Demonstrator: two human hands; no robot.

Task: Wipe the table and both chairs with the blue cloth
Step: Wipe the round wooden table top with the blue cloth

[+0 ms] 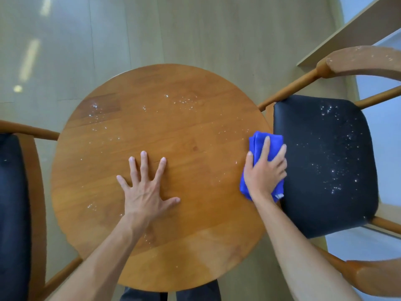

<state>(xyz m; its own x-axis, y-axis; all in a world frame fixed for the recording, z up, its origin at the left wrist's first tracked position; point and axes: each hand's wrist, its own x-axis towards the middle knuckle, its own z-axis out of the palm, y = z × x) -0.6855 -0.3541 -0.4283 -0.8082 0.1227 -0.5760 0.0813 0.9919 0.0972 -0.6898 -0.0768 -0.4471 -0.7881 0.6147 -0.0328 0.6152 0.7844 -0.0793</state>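
Note:
A round wooden table (186,127) fills the middle of the head view, with water droplets scattered over its far half. My left hand (145,187) lies flat on it, fingers spread, holding nothing. My right hand (265,172) presses a folded blue cloth (258,142) onto the table's right edge, where the cloth overhangs toward the chair. The right chair (325,161) has a black seat speckled with droplets and a curved wooden back. The left chair (13,203) shows only part of its black seat and wooden frame.
Pale wooden floor (173,29) surrounds the table. A light wooden ledge (347,33) runs diagonally at the top right. My dark trouser legs (195,294) show under the table's near edge. Both chairs stand close against the table's sides.

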